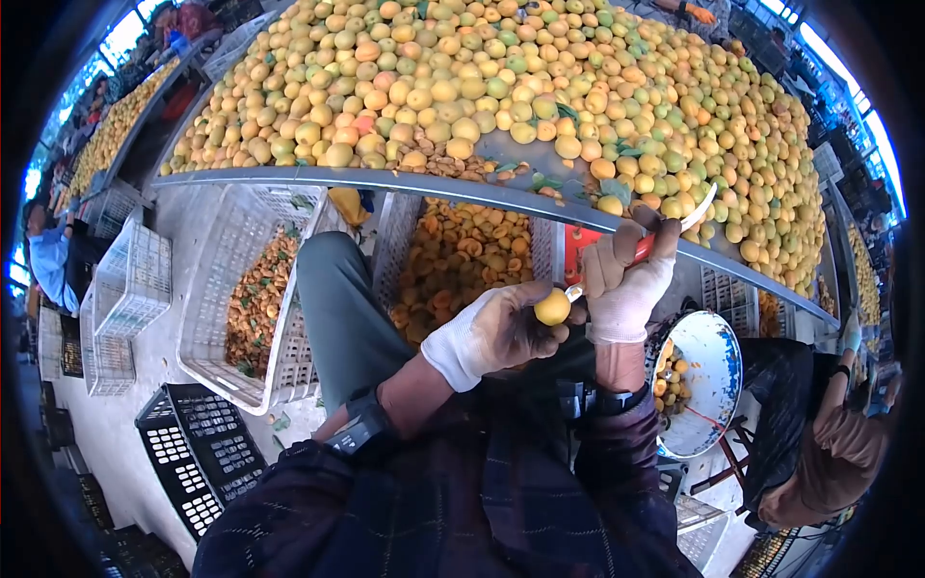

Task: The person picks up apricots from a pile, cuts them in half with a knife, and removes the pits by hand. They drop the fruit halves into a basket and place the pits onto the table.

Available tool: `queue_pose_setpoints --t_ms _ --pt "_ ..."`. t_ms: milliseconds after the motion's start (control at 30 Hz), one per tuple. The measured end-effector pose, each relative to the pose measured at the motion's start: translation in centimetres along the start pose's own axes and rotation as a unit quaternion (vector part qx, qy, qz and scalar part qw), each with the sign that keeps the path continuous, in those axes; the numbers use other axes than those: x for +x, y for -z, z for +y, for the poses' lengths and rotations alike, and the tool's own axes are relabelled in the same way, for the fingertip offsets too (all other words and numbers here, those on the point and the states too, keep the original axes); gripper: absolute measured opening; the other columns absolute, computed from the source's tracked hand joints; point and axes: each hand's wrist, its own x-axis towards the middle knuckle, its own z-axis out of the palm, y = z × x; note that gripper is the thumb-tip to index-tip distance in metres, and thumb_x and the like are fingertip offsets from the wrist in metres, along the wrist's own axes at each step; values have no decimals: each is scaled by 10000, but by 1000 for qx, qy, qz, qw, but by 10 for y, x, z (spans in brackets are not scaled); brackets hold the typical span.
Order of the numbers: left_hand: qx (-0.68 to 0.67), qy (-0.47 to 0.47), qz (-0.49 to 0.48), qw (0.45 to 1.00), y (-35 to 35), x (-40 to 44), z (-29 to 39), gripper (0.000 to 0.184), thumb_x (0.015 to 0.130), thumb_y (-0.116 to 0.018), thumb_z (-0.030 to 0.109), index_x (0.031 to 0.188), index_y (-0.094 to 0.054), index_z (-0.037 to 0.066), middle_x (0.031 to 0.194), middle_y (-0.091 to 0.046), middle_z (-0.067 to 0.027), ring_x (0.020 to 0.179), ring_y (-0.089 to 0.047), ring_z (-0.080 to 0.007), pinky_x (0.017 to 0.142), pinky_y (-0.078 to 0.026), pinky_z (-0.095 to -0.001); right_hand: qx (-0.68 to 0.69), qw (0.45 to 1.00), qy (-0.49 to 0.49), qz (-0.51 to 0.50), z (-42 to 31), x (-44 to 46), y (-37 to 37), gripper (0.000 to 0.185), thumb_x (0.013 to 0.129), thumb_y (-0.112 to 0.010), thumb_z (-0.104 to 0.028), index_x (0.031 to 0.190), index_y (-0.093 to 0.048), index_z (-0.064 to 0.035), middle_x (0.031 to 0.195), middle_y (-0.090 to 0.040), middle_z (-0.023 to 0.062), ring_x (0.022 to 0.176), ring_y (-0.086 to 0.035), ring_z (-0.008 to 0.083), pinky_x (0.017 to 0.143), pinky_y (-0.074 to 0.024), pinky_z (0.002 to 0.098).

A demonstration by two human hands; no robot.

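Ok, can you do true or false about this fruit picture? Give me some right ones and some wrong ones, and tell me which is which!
1. The left hand holds a round yellow fruit. True.
2. Both hands are bare. False: both wear gloves with white cuffs.
3. The right hand holds a red-handled tool. True.
4. The big heap of fruit is purple. False: it is mostly yellow and orange, with some green.
5. The white bucket has nothing in it. False: there is fruit in it.
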Motion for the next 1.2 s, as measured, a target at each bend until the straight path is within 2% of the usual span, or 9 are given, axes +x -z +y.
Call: queue_pose_setpoints --t_ms 167,300,567,667,900,1000,1067,1100,1200 --pt "37 -47 22 998 -3 5 -4 345 951 -479 249 1159 -494 -25 1012 -605 -154 787 -602 -214 641 -487 -312 -260 955 99 104 16 -3 -14 294 958 -484 -330 943 -517 -38 493 -269 -47 334 -246 72 308 -212 239" --pt "100 -141 104 979 -22 9 -1 293 932 -484 185 1175 -476 19 961 -596 -131 710 -603 -221 600 -479 -336 -69 986 18 149 17 7 -7 309 972 -462 -398 973 -519 -95 482 -256 -60 318 -229 72 305 -207 239" --pt "97 -164 228 955 -14 20 -1 236 936 -463 160 1149 -476 61 890 -588 -110 640 -591 -228 548 -471 -329 -175 975 9 135 27 -2 -18 352 955 -497 -415 989 -511 -64 495 -251 -70 345 -219 59 328 -185 229" --pt "51 -142 273 950 -20 19 0 230 947 -454 180 1146 -483 68 838 -586 -101 606 -569 -216 521 -457 -319 -127 973 -24 190 28 -3 -16 321 961 -488 -385 768 -469 -130 453 -254 -64 314 -254 70 310 -206 230" --pt "78 -129 248 957 -5 18 -3 231 945 -473 214 1113 -516 62 819 -592 -84 596 -565 -211 531 -464 -317 -99 981 -70 151 35 -8 -4 283 954 -517 -331 766 -494 -120 484 -308 -67 342 -292 70 330 -226 235" --pt "216 -246 302 895 7 24 -5 258 927 -500 237 1093 -541 44 859 -606 -77 664 -595 -211 602 -493 -326 -240 958 -4 158 54 -13 4 199 939 -558 -250 881 -573 -61 576 -448 -43 425 -390 54 396 -282 219" --pt "504 -497 227 668 58 41 8 196 882 -546 221 967 -579 47 814 -572 -30 686 -546 -156 588 -457 -325 -239 955 -30 174 65 -23 16 198 917 -597 -232 946 -581 -37 613 -466 -34 457 -417 56 406 -298 224" --pt "174 -321 366 856 12 30 28 187 879 -544 220 943 -592 51 826 -596 -46 692 -566 -164 628 -471 -335 -211 960 -53 176 64 -30 8 203 918 -591 -245 942 -577 -44 590 -454 -33 432 -409 66 384 -291 235" --pt "106 -262 285 916 13 19 45 261 978 -412 249 1106 -547 65 967 -628 -90 858 -629 -223 773 -532 -380 -175 971 -14 164 60 -25 -4 235 934 -554 -288 928 -558 -53 511 -404 -27 353 -370 96 321 -260 259"
